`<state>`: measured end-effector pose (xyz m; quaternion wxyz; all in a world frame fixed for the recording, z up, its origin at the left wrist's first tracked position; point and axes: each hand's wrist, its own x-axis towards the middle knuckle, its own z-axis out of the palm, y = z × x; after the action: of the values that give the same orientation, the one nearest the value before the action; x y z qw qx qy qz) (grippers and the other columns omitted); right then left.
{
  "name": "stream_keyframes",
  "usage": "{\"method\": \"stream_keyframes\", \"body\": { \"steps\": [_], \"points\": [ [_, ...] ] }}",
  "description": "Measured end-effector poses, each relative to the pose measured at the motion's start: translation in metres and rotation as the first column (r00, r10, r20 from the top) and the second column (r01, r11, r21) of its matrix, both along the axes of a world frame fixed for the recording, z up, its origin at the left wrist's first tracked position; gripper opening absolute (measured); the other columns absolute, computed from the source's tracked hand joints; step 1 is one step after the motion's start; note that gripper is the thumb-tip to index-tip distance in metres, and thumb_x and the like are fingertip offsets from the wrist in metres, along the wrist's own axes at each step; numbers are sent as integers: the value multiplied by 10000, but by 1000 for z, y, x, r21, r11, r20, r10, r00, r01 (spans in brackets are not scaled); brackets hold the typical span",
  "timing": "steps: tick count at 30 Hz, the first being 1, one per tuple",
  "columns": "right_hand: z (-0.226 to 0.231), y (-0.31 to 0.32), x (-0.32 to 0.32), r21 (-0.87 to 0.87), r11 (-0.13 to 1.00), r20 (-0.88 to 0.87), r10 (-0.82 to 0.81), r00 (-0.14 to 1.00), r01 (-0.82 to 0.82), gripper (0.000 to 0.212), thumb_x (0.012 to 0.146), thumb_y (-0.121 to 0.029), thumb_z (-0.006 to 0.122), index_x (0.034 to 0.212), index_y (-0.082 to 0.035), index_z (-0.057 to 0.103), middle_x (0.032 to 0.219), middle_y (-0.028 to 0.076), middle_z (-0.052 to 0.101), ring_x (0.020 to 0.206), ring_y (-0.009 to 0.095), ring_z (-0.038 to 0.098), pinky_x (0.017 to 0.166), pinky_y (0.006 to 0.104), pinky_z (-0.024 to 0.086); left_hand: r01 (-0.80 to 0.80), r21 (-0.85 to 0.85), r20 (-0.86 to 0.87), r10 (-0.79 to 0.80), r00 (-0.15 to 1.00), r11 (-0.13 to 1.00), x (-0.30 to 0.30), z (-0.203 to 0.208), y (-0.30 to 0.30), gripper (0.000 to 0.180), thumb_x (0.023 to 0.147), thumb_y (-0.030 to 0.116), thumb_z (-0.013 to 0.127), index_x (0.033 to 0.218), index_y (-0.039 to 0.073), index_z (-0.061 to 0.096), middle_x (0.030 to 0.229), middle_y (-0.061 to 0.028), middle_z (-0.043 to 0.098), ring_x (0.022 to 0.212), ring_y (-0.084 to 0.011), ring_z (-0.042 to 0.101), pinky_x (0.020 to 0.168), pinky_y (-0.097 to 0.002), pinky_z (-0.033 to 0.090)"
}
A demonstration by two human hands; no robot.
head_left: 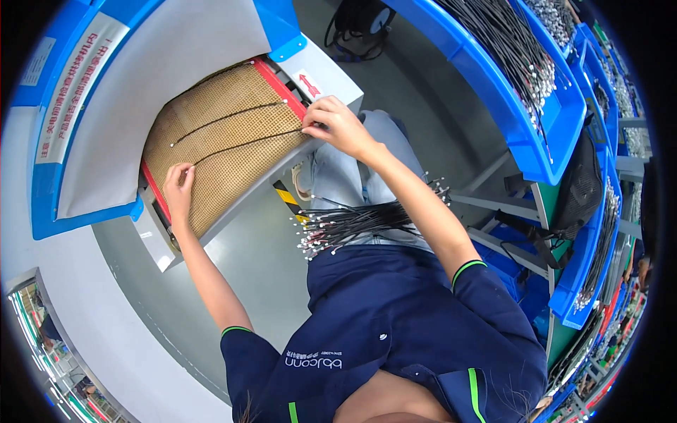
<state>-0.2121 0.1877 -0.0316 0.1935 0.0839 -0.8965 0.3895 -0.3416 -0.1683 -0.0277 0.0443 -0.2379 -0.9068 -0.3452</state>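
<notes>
A thin black cable (247, 144) stretches between my two hands, low over a tan mesh conveyor belt (236, 173) with red edges. My left hand (179, 194) pinches its left end at the belt's near left side. At the belt's right edge, my right hand (340, 127) is closed on the other end. Farther in, a second black cable (226, 120) with small white end connectors lies across the mesh. Along the back, by the machine's opening, part of another cable (218, 72) shows. Across my lap rests a thick bundle of black cables (367, 224) with white connectors.
A white and blue machine housing (197, 42) arches over the belt's far part. To the right stand blue bins (451, 42) full of similar cables. A black bag (575, 183) hangs beside them, and a cable reel (363, 21) sits on the floor ahead.
</notes>
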Motion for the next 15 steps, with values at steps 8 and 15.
{"method": "stream_keyframes", "body": {
  "steps": [8,15],
  "points": [
    [-1,-11,-16,98,995,11,-15,1000,14,149,760,-137,692,889,-72,655,979,53,575,999,251,520,891,363,413,30,-116,38,-26,999,993,-27,4,-13,209,832,130,639,1004,14,619,1064,-126,590,997,-271,576,890,-347,443],
    [7,23,89,-97,995,463,36,885,10,197,794,-153,667,971,-70,648,965,88,610,987,264,554,853,361,445,-155,235,303,79,950,960,71,-10,39,211,903,150,576,1047,-2,602,875,-93,640,824,-172,613,808,-329,471]
  ]
}}
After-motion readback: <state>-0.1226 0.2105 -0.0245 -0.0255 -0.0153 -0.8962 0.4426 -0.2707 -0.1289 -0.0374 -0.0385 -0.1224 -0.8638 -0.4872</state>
